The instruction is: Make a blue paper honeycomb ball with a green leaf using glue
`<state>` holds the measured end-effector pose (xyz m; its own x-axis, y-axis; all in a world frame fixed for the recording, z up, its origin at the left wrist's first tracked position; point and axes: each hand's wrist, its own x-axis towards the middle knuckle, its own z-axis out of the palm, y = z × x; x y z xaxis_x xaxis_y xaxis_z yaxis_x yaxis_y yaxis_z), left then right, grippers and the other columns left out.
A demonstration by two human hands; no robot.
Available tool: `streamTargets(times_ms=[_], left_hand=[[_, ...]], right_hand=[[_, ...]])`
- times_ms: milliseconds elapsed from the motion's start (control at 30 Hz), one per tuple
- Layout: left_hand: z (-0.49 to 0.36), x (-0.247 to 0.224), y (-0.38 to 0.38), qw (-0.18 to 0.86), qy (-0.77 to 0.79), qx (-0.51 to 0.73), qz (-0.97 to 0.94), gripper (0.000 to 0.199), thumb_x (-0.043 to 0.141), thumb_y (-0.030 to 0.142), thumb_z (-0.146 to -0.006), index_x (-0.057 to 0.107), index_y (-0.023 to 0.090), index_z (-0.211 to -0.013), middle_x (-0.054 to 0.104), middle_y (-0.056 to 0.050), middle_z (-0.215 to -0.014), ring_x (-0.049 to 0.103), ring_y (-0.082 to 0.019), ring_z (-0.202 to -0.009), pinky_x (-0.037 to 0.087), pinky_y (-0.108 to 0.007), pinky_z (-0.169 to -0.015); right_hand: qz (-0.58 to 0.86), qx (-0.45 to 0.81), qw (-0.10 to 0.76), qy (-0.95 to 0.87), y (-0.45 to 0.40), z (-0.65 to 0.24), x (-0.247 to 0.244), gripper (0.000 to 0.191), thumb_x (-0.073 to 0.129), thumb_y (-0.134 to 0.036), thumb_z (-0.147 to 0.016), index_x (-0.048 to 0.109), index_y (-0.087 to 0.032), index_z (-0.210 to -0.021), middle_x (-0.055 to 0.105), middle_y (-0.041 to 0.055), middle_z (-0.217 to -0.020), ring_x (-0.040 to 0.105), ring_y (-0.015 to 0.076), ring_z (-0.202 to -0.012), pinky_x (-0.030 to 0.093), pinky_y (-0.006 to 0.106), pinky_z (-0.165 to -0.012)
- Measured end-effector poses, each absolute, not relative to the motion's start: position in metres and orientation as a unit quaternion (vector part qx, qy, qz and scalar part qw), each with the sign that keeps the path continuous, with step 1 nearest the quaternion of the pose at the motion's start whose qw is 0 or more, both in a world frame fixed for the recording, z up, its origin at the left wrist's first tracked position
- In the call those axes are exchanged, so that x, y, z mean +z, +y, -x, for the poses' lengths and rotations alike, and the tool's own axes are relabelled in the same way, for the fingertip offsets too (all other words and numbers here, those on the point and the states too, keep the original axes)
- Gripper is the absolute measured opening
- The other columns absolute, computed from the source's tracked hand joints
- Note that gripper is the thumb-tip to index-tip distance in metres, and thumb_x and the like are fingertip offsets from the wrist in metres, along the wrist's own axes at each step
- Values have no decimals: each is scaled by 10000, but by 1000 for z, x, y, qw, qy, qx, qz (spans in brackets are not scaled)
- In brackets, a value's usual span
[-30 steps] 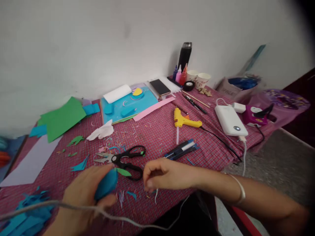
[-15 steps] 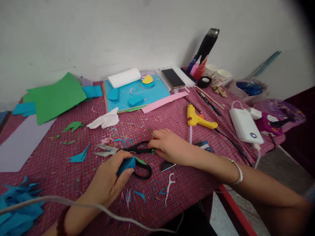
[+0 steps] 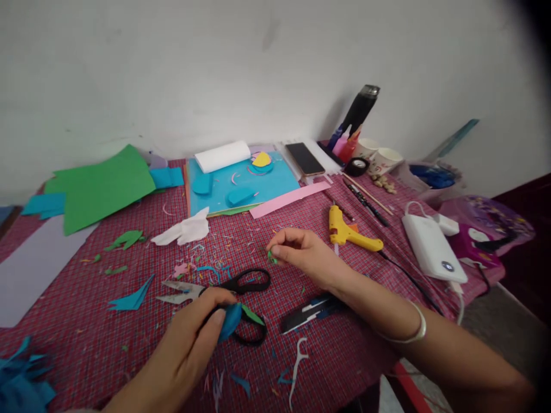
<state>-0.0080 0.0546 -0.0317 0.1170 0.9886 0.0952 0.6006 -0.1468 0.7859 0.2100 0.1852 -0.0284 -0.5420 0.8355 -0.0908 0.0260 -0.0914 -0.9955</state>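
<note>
Between thumb and fingers, my left hand (image 3: 193, 330) holds a blue paper piece (image 3: 230, 322), partly covered by the fingers. Right beside it lie black-handled scissors (image 3: 232, 284) with their blades spread, one handle partly behind the blue paper. A green paper piece (image 3: 253, 315) shows at that handle. My right hand (image 3: 301, 252) is pinched on a small green paper scrap (image 3: 272, 257), just above the cloth and right of the scissors. Below the right forearm rests a dark utility knife (image 3: 312, 312). A white floss pick (image 3: 298, 367) lies nearer the front edge.
A yellow glue gun (image 3: 350, 229) lies to the right, its cord running toward a white power bank (image 3: 434, 244). Behind are blue sheets (image 3: 275, 175), a phone (image 3: 305, 158) and paper cups (image 3: 385, 162). Green sheets (image 3: 103, 186) and blue scraps (image 3: 23, 384) are on the left.
My right hand has lifted away from the scissors' handle, with the small green scrap now showing in its pinch. The left hand has turned slightly, still holding the blue paper. The view has tilted up.
</note>
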Motion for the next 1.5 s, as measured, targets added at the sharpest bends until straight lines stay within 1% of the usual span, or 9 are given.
streamTargets(times_ms=[133,333,500,733,867,1000,1167,1367,1500], left_hand=[[-13,-17,85,391,550,287,-680,235,433,350,-943,638,248,-892,655,-9,-758,610,-183,-689,466,-271,-577],[-42,-7,102,462,477,407,-627,174,559,313,-850,691,257,-752,626,-10,-611,557,-195,-566,467,-285,-535],[-45,-9,99,498,497,398,-588,240,548,288,-840,652,246,-627,541,9,-519,454,-168,-478,383,-265,-443],[-42,-20,89,524,503,341,-598,285,482,350,-907,698,230,-766,623,-17,-667,519,-180,-589,446,-280,-544],[-36,-23,83,513,541,324,-583,282,488,404,-917,702,224,-879,693,-49,-857,615,-211,-794,499,-315,-734],[-33,-21,90,660,488,336,-462,343,401,486,-944,616,224,-899,682,-32,-702,572,-158,-558,457,-267,-539],[-34,-18,100,770,419,388,-286,313,420,508,-934,486,218,-840,652,-17,-604,518,-115,-430,380,-207,-447],[-32,-23,102,766,435,412,-232,332,484,528,-906,471,208,-818,633,-13,-629,531,-114,-472,375,-205,-462],[-28,-26,100,694,446,427,-371,354,522,536,-882,483,202,-771,614,-12,-725,514,-108,-553,382,-222,-504]], right_hand=[[358,603,316,-639,173,-211,-16,46,618,-215,-792,606,-173,-776,598,-23,-703,530,99,-657,429,255,-649],[327,495,304,-745,154,-216,-6,106,568,-109,-807,648,-178,-800,612,-13,-764,562,105,-708,435,245,-657],[316,562,288,-708,152,-216,-8,113,578,-114,-805,646,-183,-863,600,-23,-756,560,98,-688,452,241,-645],[248,710,302,-586,151,-209,-21,85,642,-226,-808,582,-172,-781,538,-48,-674,521,77,-559,438,232,-541],[223,739,310,-555,153,-209,-17,74,620,-202,-821,563,-176,-781,552,-50,-682,514,71,-556,429,224,-546],[222,727,385,-523,164,-221,-6,76,615,-202,-842,570,-178,-786,657,-20,-747,609,96,-706,482,256,-710],[254,734,401,-485,177,-233,-10,125,703,-249,-791,595,-186,-794,677,-33,-681,618,94,-645,488,256,-696],[270,749,350,-494,179,-229,-24,94,698,-213,-777,615,-169,-788,680,-18,-689,618,93,-650,488,255,-690],[289,742,331,-506,179,-230,-25,54,681,-187,-776,633,-164,-774,648,-31,-681,585,86,-647,477,248,-688]])
